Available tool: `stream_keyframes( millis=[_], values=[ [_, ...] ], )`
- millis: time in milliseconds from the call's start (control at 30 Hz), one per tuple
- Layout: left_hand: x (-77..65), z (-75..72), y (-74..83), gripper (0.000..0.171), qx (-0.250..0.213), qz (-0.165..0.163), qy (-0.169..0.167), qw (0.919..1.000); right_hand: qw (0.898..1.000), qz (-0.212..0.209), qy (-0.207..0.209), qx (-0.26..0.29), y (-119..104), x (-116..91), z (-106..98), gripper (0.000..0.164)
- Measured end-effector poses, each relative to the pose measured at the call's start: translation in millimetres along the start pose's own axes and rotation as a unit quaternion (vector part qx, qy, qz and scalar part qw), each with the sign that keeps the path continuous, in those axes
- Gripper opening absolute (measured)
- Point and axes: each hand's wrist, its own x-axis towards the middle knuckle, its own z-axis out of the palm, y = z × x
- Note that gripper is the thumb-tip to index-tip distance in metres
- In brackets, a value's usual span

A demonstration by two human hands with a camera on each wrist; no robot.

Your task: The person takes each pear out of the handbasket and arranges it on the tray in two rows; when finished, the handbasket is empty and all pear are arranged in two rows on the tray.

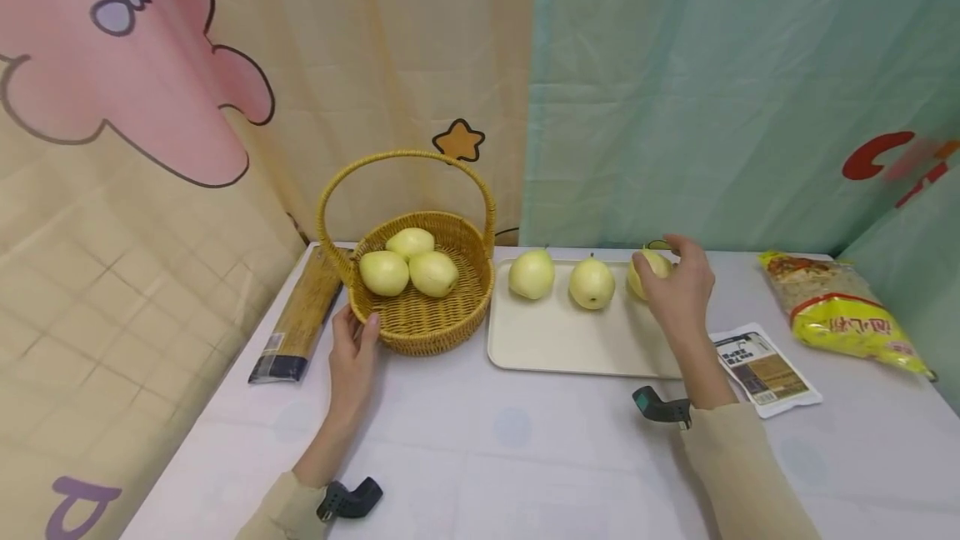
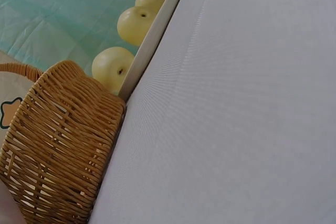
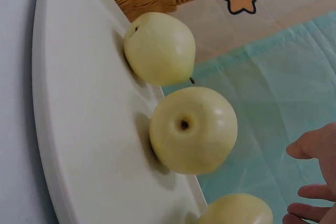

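My left hand [image 1: 352,361] rests against the front-left outside of a woven wicker basket [image 1: 427,346], its thumb near the rim. Three pale yellow pears [image 1: 384,273] sit together inside the basket. On the white tray [image 1: 555,348] stand three more: a left pear [image 1: 532,274], a middle pear [image 1: 592,283] and a right pear [image 3: 236,213]. My right hand [image 1: 681,286] reaches over the tray's far right, thumb and fingers spread around the right pear in the head view. In the right wrist view, that hand appears apart from the pear, with nothing between its fingers.
Left of the basket lies a pack of dried noodles [image 1: 300,315]. A white-and-brown packet [image 1: 767,369] lies right of the tray, close to my right forearm. Farther right is a yellow food bag [image 1: 847,315]. Curtains [image 1: 712,90] hang directly behind the table.
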Motion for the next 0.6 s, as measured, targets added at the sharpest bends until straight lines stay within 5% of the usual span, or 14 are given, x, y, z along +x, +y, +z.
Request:
stream_keyframes(
  millis=[400,600],
  values=[
    [-1.9,1.0,0.8,0.061,-0.005,-0.003,0.000,1.0000,0.996,0.009,-0.093,0.011,-19,-8,9,0.061],
    [-1.7,0.6,-0.4,0.060,-0.004,0.003,0.001,1.0000,0.985,-0.013,-0.172,0.014,-18,-11,17,0.066]
  ],
)
